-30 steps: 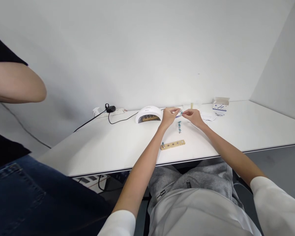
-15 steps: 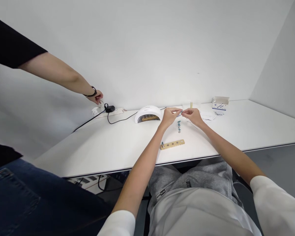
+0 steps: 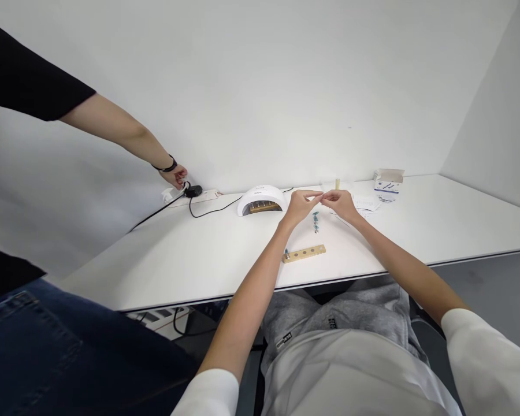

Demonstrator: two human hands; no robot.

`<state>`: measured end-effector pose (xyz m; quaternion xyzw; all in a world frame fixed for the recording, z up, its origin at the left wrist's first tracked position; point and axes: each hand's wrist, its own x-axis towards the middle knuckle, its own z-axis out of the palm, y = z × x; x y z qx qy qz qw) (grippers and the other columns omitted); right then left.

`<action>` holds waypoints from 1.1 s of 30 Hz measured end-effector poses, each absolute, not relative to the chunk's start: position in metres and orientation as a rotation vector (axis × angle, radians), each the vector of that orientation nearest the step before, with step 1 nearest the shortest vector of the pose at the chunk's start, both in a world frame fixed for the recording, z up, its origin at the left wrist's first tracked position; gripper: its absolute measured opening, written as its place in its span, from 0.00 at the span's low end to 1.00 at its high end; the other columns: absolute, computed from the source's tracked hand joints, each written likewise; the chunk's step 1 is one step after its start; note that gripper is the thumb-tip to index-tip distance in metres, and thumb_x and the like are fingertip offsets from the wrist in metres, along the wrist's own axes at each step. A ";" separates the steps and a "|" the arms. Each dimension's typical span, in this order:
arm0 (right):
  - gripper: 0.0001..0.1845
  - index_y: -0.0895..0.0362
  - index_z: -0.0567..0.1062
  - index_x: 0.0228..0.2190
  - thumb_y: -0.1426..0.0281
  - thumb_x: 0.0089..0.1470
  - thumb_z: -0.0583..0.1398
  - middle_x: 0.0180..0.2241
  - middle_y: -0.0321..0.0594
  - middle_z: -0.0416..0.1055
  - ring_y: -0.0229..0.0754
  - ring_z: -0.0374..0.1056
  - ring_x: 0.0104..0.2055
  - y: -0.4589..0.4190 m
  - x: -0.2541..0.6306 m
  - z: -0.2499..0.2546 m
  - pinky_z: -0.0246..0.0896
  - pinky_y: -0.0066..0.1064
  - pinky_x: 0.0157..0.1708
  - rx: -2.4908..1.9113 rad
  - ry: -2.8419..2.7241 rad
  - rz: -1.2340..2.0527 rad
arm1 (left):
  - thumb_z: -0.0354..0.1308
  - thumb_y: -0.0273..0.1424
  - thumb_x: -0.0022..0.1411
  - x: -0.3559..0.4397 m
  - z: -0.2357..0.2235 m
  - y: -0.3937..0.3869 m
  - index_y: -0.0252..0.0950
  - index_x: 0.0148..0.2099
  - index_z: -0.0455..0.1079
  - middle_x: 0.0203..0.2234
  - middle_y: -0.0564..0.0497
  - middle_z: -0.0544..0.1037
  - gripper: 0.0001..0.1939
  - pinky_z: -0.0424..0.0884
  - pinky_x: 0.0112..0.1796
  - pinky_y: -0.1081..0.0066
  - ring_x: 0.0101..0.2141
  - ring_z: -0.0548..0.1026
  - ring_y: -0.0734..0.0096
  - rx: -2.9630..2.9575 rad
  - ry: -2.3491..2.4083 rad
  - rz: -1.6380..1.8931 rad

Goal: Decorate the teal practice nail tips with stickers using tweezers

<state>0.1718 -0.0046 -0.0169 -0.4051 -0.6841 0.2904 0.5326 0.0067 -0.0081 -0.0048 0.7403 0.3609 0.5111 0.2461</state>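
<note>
My left hand (image 3: 303,205) and my right hand (image 3: 338,203) meet fingertip to fingertip above the table, both closed in a pinch. A small teal nail tip showed at my right fingertips a moment ago; now the fingers cover it. What my left fingers pinch is hidden. Just below the hands, several teal nail tips (image 3: 316,221) on small silver stands form a short row. Nearer the front edge lies a light wooden strip (image 3: 304,254) with round dark spots along it. One more small stand (image 3: 286,254) is on its left end.
A white nail lamp (image 3: 262,199) with a lit interior stands left of my hands. Papers (image 3: 366,204) and an opened small box (image 3: 388,181) are at the right. At the left, a co-worker's hand (image 3: 175,174) is at a black adapter (image 3: 193,190) and power strip (image 3: 205,196).
The co-worker's arm has reached out to the adapter at the left. My fingertips have drawn together, and the teal nail tip is no longer visible between them.
</note>
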 end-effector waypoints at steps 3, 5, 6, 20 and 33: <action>0.11 0.58 0.77 0.25 0.62 0.42 0.65 0.27 0.42 0.76 0.42 0.71 0.30 -0.004 0.172 -0.017 0.66 0.32 0.33 -0.961 -1.642 0.687 | 0.60 0.33 0.58 0.007 -0.003 -0.011 0.38 0.40 0.80 0.41 0.46 0.80 0.10 0.74 0.42 0.65 0.44 0.78 0.61 2.030 1.006 1.384; 0.11 0.58 0.77 0.25 0.62 0.42 0.65 0.27 0.42 0.76 0.42 0.71 0.30 -0.004 0.172 -0.017 0.66 0.32 0.33 -0.959 -1.645 0.678 | 0.59 0.33 0.59 0.008 -0.002 -0.013 0.38 0.41 0.79 0.42 0.47 0.80 0.10 0.74 0.43 0.66 0.44 0.77 0.62 2.035 1.013 1.375; 0.11 0.58 0.77 0.25 0.62 0.42 0.65 0.27 0.42 0.76 0.42 0.71 0.30 -0.004 0.171 -0.017 0.66 0.32 0.33 -0.960 -1.644 0.673 | 0.59 0.34 0.59 0.008 -0.002 -0.014 0.39 0.41 0.79 0.41 0.48 0.80 0.10 0.73 0.44 0.65 0.44 0.77 0.62 2.039 1.013 1.371; 0.09 0.60 0.78 0.23 0.66 0.41 0.65 0.23 0.42 0.74 0.36 0.65 0.23 -0.006 0.168 -0.015 0.65 0.30 0.27 -0.969 -1.469 0.864 | 0.58 0.30 0.60 0.007 0.002 -0.016 0.40 0.39 0.80 0.38 0.51 0.81 0.09 0.73 0.44 0.66 0.41 0.78 0.65 2.091 1.047 1.402; 0.08 0.60 0.78 0.22 0.68 0.38 0.68 0.22 0.41 0.73 0.35 0.64 0.23 -0.005 0.176 -0.019 0.63 0.29 0.25 -0.962 -1.350 0.950 | 0.63 0.36 0.53 0.007 -0.002 -0.007 0.32 0.38 0.79 0.37 0.44 0.81 0.13 0.75 0.41 0.63 0.39 0.78 0.61 1.671 0.978 1.499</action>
